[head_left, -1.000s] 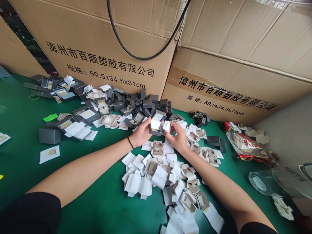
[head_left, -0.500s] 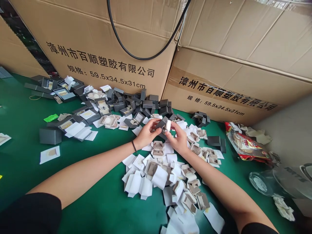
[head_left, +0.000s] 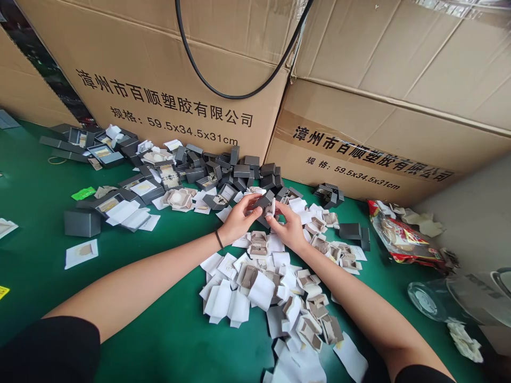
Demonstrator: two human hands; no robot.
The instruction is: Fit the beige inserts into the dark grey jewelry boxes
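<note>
My left hand [head_left: 242,219] is closed around a small dark grey box [head_left: 264,201], held above the middle of the table. At the box's right side, my right hand [head_left: 290,226] pinches a small white card insert [head_left: 271,207], which touches or nearly touches the box. Fingers partly hide both pieces. Below my hands lies a heap of folded white and grey-brown card inserts [head_left: 261,290]. Behind them a pile of small dark grey boxes [head_left: 241,171] stretches to the left, some lying open with card in them.
Large cardboard cartons [head_left: 167,64] stand along the table's back, with a black cable [head_left: 235,97] hanging in front. To the right lie a red food packet [head_left: 403,239] and a clear plastic bottle [head_left: 447,295]. A green wrapper [head_left: 83,193] sits on the left of the green table [head_left: 159,330].
My right hand has shifted slightly left and turned the white insert, so its edge and grey-brown side now show beside the box. My left hand stays nearly still.
</note>
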